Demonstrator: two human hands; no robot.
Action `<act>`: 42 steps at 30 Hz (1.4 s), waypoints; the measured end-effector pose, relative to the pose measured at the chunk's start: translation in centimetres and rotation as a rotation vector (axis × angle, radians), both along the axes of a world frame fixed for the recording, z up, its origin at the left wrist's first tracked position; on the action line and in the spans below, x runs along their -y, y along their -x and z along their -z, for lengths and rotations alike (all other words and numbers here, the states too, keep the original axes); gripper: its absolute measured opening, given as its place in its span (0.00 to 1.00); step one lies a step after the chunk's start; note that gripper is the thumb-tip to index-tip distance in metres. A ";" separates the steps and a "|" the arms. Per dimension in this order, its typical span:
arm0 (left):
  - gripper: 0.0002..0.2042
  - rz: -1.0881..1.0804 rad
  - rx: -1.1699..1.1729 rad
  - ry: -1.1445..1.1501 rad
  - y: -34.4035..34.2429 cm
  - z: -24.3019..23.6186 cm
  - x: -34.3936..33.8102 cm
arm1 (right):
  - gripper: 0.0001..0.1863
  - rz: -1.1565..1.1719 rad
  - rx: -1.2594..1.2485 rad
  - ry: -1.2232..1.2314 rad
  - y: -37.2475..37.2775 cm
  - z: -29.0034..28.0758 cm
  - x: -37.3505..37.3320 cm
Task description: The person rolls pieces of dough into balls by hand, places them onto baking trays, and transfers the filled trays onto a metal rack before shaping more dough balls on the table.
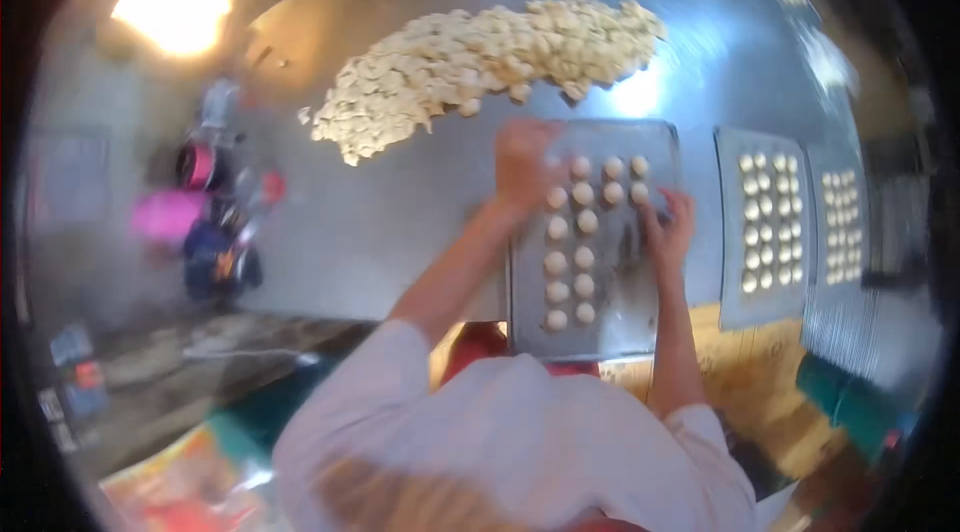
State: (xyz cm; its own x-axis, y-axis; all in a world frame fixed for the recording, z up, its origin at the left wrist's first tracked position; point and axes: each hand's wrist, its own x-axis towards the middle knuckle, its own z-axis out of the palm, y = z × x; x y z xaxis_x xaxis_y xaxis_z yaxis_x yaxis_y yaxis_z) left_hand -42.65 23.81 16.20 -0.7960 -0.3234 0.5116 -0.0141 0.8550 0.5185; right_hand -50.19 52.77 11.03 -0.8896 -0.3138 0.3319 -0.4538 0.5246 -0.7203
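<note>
Pale dough balls [583, 222] on our tray [630, 322] lie between both hands. Left hand [523, 164] curls at the tray's far-left corner and right hand [668, 230] spreads open; we cannot tell any grip. Steel table [400, 212] beyond the tray carries a dough heap [480, 62].

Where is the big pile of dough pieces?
In the head view the dough pile lies on the metal table, beyond the tray the hands are over, stretching up and left of the left hand.
</note>
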 end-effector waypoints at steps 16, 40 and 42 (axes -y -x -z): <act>0.09 -0.375 0.016 -0.020 -13.9 1.7 26.4 | 0.11 -0.599 0.055 0.102 -6.6 -5.1 36.3; 0.13 -0.423 0.425 -0.150 -38.0 14.7 30.3 | 0.11 -0.561 -0.270 -0.456 -17.1 7.1 31.8; 0.17 -0.308 0.201 0.033 -42.6 17.0 32.1 | 0.10 -0.473 -0.237 -0.569 -17.2 6.0 30.3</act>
